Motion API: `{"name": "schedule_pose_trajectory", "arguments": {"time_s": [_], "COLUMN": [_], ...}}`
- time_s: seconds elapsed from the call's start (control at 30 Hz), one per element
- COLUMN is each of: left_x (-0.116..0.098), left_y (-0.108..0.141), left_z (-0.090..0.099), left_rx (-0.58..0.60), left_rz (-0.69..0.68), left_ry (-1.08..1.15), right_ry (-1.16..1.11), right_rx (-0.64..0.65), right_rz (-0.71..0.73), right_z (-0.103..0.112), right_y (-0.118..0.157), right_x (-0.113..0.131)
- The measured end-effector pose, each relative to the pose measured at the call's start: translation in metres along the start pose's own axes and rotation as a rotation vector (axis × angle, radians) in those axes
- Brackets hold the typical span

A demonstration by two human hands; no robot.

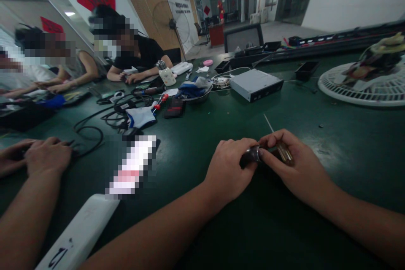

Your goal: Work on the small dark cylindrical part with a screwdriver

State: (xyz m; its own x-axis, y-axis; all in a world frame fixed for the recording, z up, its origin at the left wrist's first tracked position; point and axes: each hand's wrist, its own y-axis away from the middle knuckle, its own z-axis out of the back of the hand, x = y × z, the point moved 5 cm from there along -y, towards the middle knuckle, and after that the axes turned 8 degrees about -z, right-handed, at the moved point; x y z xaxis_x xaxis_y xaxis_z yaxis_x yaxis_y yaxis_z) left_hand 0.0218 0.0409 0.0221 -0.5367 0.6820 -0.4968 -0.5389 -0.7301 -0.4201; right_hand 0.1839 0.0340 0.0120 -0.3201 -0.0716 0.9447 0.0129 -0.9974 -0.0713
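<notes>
My left hand [232,169] is closed around a dark, rounded part with a shiny metal end [252,156], held just above the table. Most of that part is hidden by my fingers, so its kind is unclear. In my right hand [300,164] is a screwdriver with a clear amber handle [285,154]. Its thin shaft points away from me and slightly left. My right thumb touches or nearly touches the metal end of the dark part, and the two hands meet there.
A silver disc drive [255,84] lies beyond my hands, with a white fan grille [363,90] to its right. At left are a pixelated bright-screened device [134,168], a long white object [80,232], cables [95,124] and a co-worker's hands [47,156].
</notes>
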Motion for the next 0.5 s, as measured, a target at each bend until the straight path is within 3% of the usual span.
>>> {"name": "schedule_pose_trajectory", "arguments": {"time_s": [0.5], "left_x": [0.0003], "left_y": [0.0022], "left_z": [-0.0017], "left_rx": [-0.017], "left_rz": [-0.004], "left_ry": [-0.013], "right_ry": [0.008], "right_rx": [0.028], "right_rz": [0.012], "right_z": [-0.0017], "right_y": [0.0023], "right_x": [0.0006]}}
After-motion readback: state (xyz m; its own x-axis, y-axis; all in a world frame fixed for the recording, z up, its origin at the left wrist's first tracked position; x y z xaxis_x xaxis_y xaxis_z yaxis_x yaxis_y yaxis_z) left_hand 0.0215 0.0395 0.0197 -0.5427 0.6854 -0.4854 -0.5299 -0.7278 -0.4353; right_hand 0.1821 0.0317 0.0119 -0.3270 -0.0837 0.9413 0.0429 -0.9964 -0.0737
